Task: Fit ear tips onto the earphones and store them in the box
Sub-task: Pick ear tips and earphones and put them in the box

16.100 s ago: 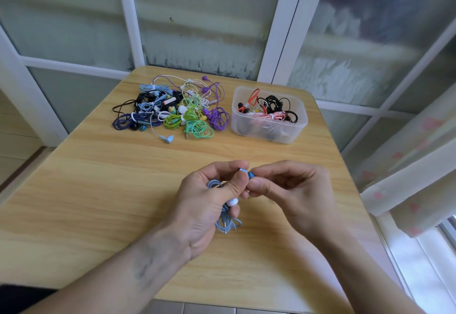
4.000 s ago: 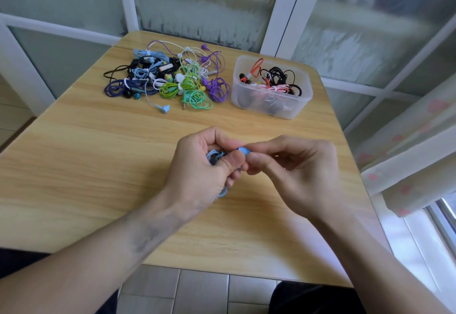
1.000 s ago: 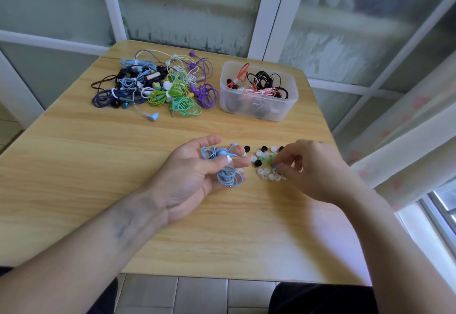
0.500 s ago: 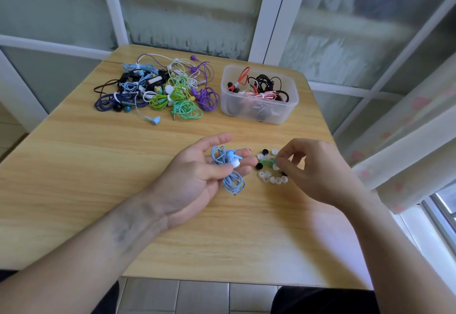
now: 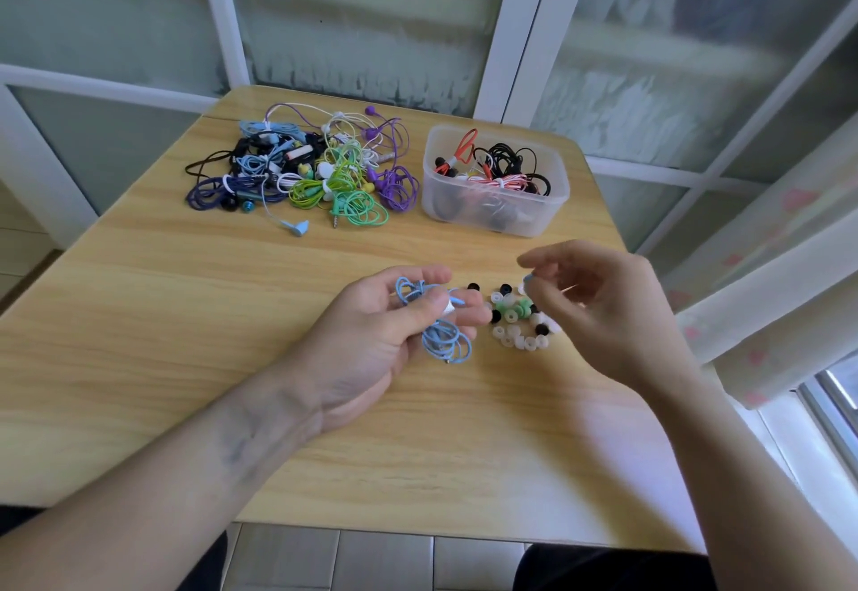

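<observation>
The left hand point(image 5: 394, 330) is gripping the coiled blue earphones point(image 5: 438, 335) while the right hand point(image 5: 599, 307) is pinching a small ear tip point(image 5: 528, 280) (blurred), which is risking a slip into the loose tips point(image 5: 517, 318).

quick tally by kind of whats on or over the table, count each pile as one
clear box: 1
pile of loose earphones: 1
cluster of loose ear tips: 1
blue earphones, held in the left hand: 1
small pale ear tip, pinched by the right hand: 1
total: 5
</observation>
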A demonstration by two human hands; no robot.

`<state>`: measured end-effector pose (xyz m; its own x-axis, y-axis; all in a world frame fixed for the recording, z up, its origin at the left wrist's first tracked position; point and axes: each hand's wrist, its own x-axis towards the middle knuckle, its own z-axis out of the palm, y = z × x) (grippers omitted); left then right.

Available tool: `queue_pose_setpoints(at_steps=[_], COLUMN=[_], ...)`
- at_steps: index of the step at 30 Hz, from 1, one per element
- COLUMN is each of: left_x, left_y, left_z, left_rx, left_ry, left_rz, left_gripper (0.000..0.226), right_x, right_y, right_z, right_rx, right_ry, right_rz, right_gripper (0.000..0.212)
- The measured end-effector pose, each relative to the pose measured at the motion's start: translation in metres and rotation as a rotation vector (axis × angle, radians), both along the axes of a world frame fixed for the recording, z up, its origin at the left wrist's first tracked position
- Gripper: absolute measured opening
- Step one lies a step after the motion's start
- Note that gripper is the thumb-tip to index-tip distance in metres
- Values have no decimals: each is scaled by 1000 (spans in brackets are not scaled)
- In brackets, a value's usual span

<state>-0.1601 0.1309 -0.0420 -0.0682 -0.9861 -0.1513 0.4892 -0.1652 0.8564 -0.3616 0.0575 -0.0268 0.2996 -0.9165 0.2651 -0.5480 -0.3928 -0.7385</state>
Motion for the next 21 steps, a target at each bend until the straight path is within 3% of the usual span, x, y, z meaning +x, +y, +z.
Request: queue_pose_setpoints(at_steps=[4, 7, 10, 13, 21], left_x=[-2, -2, -2, -2, -2], left_y=[1, 3, 3, 3, 3], left_z=[-1, 0, 1, 0, 0], left_rx=[1, -11, -2, -1, -3], left_ry=[-78, -181, -199, -221, -213], left_rz=[-6, -15, -14, -21, 66], left_gripper=[33, 31, 26, 34, 29], right_x=[9, 19, 29, 32, 33], right_y=[12, 20, 24, 25, 29], right_z=[10, 7, 2, 4, 0], right_rx=[189, 279, 293, 306, 311], right_ry=[-319, -441, -481, -506, -419], right_rz=[169, 222, 270, 283, 244], right_gripper=[11, 15, 16, 23, 22])
